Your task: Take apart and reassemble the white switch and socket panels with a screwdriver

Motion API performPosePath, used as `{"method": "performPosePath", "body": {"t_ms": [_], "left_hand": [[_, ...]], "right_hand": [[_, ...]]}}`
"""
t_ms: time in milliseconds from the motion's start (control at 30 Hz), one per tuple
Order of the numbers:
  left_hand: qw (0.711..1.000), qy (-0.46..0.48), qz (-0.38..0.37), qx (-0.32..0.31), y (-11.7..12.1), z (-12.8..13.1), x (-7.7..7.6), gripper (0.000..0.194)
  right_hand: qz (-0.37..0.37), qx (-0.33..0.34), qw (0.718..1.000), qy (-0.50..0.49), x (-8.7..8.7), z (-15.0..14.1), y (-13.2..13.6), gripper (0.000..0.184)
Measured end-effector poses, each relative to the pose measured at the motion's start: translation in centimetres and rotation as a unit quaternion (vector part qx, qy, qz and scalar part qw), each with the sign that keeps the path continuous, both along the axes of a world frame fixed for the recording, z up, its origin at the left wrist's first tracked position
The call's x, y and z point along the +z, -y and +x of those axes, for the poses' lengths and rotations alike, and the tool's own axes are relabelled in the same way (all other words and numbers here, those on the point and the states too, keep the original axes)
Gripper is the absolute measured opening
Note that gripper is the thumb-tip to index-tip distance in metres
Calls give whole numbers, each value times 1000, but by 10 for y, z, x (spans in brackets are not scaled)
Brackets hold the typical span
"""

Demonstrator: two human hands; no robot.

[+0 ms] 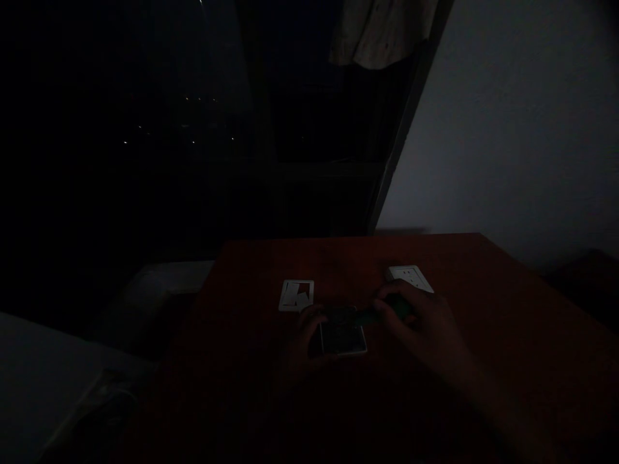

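The scene is very dark. On a reddish-brown table [483, 303] my left hand [307, 338] grips the left edge of a square dark plate with a pale rim [343, 338], like a wall socket seen from the back. My right hand [420, 322] is closed round a dark slim tool [382, 314] whose tip rests on the plate's top edge. A white socket face [410, 277] lies just behind my right hand. A white square plate with a red patch [296, 295] lies behind my left hand.
A pale wall [507, 129] rises behind the table on the right. A dark window frame [396, 148] stands behind, with a light cloth [377, 32] hanging above. Pale bedding or fabric [58, 374] lies left of the table.
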State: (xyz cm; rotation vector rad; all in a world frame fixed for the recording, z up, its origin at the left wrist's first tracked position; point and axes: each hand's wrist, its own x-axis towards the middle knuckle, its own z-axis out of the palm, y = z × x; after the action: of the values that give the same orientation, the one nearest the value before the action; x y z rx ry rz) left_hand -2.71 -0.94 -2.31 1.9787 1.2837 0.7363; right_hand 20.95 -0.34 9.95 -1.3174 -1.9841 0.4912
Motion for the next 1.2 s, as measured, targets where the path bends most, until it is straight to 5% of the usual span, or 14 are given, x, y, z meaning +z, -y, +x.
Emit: {"method": "performPosePath", "body": {"t_ms": [367,667,900,1067,1200], "left_hand": [[1000,6,18,-4,1,0,0,52],[999,12,28,-10,-2,-1,-4,55],[1000,-1,14,1,-2,0,-1,56],[1000,-14,12,-1,-1,-1,3,58],[1000,-9,27,5,0,0,5,56]], "right_hand": [[17,42,998,49,15,-13,-1,14],[28,103,959,264,54,-41,-12,31],[68,82,947,303,60,-54,-23,23],[47,153,956,246,60,-54,-24,21],[72,92,947,299,60,-56,-24,21]]}}
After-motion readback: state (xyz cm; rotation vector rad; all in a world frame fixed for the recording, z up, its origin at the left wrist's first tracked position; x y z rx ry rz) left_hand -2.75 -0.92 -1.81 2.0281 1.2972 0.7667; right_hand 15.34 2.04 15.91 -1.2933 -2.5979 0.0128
